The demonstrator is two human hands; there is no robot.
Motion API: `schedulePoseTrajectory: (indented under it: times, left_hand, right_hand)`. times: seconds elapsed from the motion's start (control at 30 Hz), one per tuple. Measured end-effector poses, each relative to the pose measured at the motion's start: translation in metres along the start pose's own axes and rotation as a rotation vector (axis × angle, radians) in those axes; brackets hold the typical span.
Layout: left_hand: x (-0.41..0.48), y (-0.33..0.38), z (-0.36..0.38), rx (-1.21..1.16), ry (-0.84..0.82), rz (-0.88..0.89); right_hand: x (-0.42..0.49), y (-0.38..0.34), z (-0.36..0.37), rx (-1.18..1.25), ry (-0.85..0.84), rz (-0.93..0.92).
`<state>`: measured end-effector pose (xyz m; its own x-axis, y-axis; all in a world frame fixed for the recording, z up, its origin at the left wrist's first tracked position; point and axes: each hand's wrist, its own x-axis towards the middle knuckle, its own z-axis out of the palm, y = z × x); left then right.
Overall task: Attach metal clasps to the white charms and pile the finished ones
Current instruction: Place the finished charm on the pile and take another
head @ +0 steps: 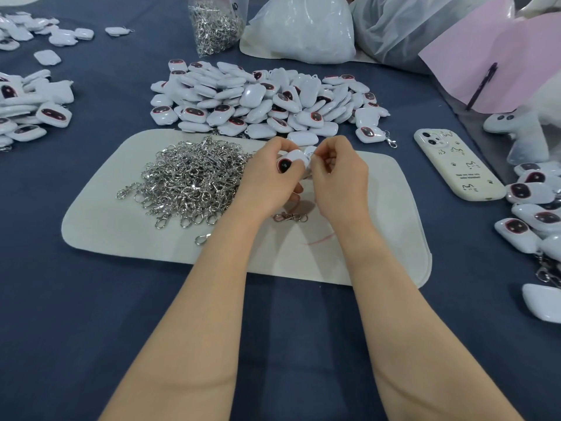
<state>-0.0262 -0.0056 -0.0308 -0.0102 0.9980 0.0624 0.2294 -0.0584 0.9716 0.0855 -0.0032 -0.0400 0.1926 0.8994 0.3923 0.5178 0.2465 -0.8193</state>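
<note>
Charm in hand [292,161]: held above the far half of the pale mat [121,235], dark face turned toward 9 o'clock, its long axis running roughly 9 to 3.
Left hand [270,177]: fingers curled closed round the charm, thumb across its near side; it carries the piece.
Right hand [335,174]: at 3 o'clock of the charm and touching its end, thumb and forefinger pinched tight together there; whether a clasp sits in the pinch I cannot tell.
Key relation: the charm's 3 o'clock end meets the right fingertips, so the hooking most likely falls to the right hand while the left steadies.
Loose clasp [290,217]: on the mat at 6 o'clock of the hands, between the wrists.
Clasp heap [188,180]: at 9 o'clock, just beside the left hand.
Bare charms pile [261,101]: at 12 o'clock, just past the mat's far edge.
Charms with clasps [534,214]: at 3 o'clock, well apart, beyond the phone [455,165].
Open room: bare mat at 5 and 7 o'clock; a rightward carry must pass the phone.
</note>
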Motion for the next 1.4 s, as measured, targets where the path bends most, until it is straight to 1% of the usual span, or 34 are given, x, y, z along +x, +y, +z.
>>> schedulePoseTrajectory:
  times: [0.3, 0.57, 0.63, 0.7, 0.77, 0.83, 0.97, 1.13, 1.2, 1.23, 1.27, 1.33, 1.4]
  left_hand:
    - [0.001, -0.002, -0.001, 0.028, 0.021, 0.008]
    - [-0.001, 0.003, -0.004, -0.008, 0.020, -0.042]
    - [-0.001, 0.007, -0.004, -0.135, 0.032, -0.090]
    - [-0.001, 0.013, -0.004, -0.397, 0.016, -0.212]
    - [-0.001, 0.017, -0.006, -0.620, -0.050, -0.357]
    - [-0.001, 0.018, -0.009, -0.751, -0.111, -0.457]
    - [0.000, 0.017, -0.011, -0.891, -0.124, -0.517]
    - [0.004, 0.014, -0.010, -0.956, -0.013, -0.560]
    - [0.004, 0.013, -0.008, -0.889, 0.068, -0.497]
    - [0.004, 0.013, -0.007, -0.800, 0.107, -0.419]
    - [0.004, 0.012, -0.007, -0.653, 0.145, -0.309]
    - [0.003, 0.012, -0.005, -0.249, 0.195, -0.058]
    - [0.001, 0.011, -0.004, 0.097, 0.197, 0.144]
  right_hand:
    - [-0.002, 0.000, 0.001, -0.039, -0.076, -0.031]
    - [-0.003, -0.004, -0.001, -0.146, -0.142, -0.121]
    - [-0.003, -0.006, -0.002, -0.060, -0.119, -0.094]
    - [-0.002, -0.009, -0.003, 0.081, -0.092, -0.021]
    - [-0.001, -0.011, -0.005, 0.173, -0.069, 0.021]
    - [-0.001, -0.013, -0.005, 0.236, -0.051, 0.029]
    - [-0.001, -0.015, -0.002, 0.307, -0.016, 0.023]
    - [-0.001, -0.013, -0.002, 0.177, 0.040, -0.018]
    - [-0.002, -0.013, -0.002, 0.076, 0.011, -0.036]
    - [-0.002, -0.013, -0.002, 0.016, -0.014, -0.039]
    - [-0.001, -0.012, -0.002, -0.038, -0.043, -0.038]
    - [0.001, -0.010, -0.003, -0.119, -0.101, -0.037]
    - [0.002, -0.007, -0.003, -0.191, -0.165, -0.037]
